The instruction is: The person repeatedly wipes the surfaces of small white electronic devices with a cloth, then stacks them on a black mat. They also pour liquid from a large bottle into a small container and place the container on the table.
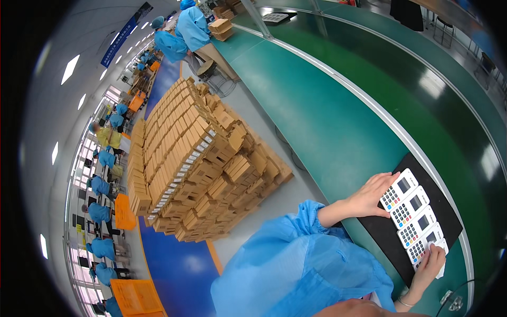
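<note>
Several white card payment terminals (pixel 415 202), each with a small dark screen and a keypad with coloured keys, lie side by side in a slanting row. Beneath them is a black mat (pixel 376 226) on the green bench. My left hand (pixel 369 196) is closed about the far end of the row, its thumb and fingers along the edges of the farthest terminal (pixel 392 198). At the near end, my right hand (pixel 430 265) has its fingertips bent together over the screen of the nearest terminal (pixel 421 248). Something white (pixel 441 270) shows beside that hand; its kind is unclear.
A pallet stacked with brown cardboard boxes (pixel 185 153) stands left of the green bench (pixel 296 105). A metal rail (pixel 364 98) runs along the bench. Two people in blue gowns (pixel 193 26) stand at its far end. A dark cable (pixel 459 285) lies near my right hand.
</note>
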{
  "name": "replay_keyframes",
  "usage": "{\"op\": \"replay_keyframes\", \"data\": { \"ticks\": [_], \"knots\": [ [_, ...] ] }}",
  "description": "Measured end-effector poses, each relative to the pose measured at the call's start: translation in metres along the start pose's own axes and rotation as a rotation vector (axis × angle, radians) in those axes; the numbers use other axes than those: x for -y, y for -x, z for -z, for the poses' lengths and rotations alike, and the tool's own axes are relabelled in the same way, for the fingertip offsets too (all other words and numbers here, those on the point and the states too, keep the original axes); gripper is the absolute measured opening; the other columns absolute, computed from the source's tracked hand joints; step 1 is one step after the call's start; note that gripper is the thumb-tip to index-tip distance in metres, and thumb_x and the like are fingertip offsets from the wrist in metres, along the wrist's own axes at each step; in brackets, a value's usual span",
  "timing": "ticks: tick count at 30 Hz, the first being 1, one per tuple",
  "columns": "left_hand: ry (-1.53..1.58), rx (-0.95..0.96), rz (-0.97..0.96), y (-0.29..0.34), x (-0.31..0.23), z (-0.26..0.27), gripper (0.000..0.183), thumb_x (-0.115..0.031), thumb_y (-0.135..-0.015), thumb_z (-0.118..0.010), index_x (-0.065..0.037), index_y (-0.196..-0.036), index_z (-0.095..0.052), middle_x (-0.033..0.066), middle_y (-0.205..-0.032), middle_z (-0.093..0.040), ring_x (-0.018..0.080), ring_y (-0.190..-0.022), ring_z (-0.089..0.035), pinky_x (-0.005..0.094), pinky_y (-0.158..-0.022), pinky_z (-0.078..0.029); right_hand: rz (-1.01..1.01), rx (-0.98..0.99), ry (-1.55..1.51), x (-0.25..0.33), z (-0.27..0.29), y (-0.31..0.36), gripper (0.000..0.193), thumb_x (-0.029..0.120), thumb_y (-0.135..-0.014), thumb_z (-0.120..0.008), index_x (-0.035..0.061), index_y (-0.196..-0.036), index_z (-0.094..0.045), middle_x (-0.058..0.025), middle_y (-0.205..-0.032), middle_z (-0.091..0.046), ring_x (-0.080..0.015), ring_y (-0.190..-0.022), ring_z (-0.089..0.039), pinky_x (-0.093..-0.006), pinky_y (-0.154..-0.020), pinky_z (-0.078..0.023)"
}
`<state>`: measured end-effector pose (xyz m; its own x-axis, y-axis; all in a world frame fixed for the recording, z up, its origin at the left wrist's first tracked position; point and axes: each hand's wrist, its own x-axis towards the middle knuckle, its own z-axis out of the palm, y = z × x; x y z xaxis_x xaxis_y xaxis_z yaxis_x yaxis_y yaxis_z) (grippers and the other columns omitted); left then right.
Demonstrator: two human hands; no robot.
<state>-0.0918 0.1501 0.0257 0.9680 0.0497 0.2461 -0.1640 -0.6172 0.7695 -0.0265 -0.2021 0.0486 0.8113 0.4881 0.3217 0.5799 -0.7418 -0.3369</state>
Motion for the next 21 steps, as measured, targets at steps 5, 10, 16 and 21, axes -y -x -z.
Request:
{"op": "replay_keyframes", "data": {
  "ticks": [5, 10, 16, 21],
  "knots": [
    [0.012, -0.002, -0.021, 0.003, 0.007, 0.001, 0.123, -0.034, -0.072, -0.090, -0.002, -0.164, -0.015, 0.0249, -0.160, -0.032, 0.0413, -0.151, -0.027, 0.0514, -0.125, -0.026, -0.159, -0.138, 0.046, -0.024, 0.012, 0.027, 0.023, 0.006, -0.105, -0.056, -0.0027, -0.124, -0.063, -0.0161, -0.120, -0.060, -0.0322, -0.108, -0.061, -0.0387, -0.092, -0.050],
    [-0.064, -0.026, -0.111, -0.003, 0.016, -0.003, 0.123, -0.041, -0.071, -0.091, -0.001, -0.163, -0.019, 0.0254, -0.160, -0.033, 0.0434, -0.150, -0.029, 0.0522, -0.124, -0.025, -0.171, -0.197, 0.083, -0.040, 0.019, 0.044, 0.022, 0.006, -0.104, -0.058, -0.0038, -0.123, -0.065, -0.0178, -0.121, -0.061, -0.0336, -0.110, -0.061, -0.0398, -0.094, -0.050],
    [-0.056, -0.064, -0.082, -0.003, 0.015, -0.002, 0.116, -0.030, -0.065, -0.096, 0.000, -0.158, -0.033, 0.0245, -0.156, -0.042, 0.0432, -0.144, -0.039, 0.0493, -0.120, -0.032, -0.058, -0.204, 0.102, 0.008, 0.023, 0.022, 0.028, -0.004, -0.089, -0.068, 0.0017, -0.116, -0.071, -0.0166, -0.111, -0.065, -0.0340, -0.104, -0.061, -0.0414, -0.090, -0.050],
    [-0.122, -0.014, 0.004, -0.007, 0.002, -0.002, 0.121, -0.019, -0.065, -0.096, -0.002, -0.161, -0.025, 0.0230, -0.153, -0.044, 0.0403, -0.141, -0.042, 0.0479, -0.116, -0.037, 0.112, -0.190, 0.067, 0.030, 0.017, 0.002, 0.034, -0.006, -0.073, -0.071, 0.0051, -0.105, -0.072, -0.0079, -0.096, -0.064, -0.0280, -0.087, -0.061, -0.0412, -0.085, -0.048]
  ]
}}
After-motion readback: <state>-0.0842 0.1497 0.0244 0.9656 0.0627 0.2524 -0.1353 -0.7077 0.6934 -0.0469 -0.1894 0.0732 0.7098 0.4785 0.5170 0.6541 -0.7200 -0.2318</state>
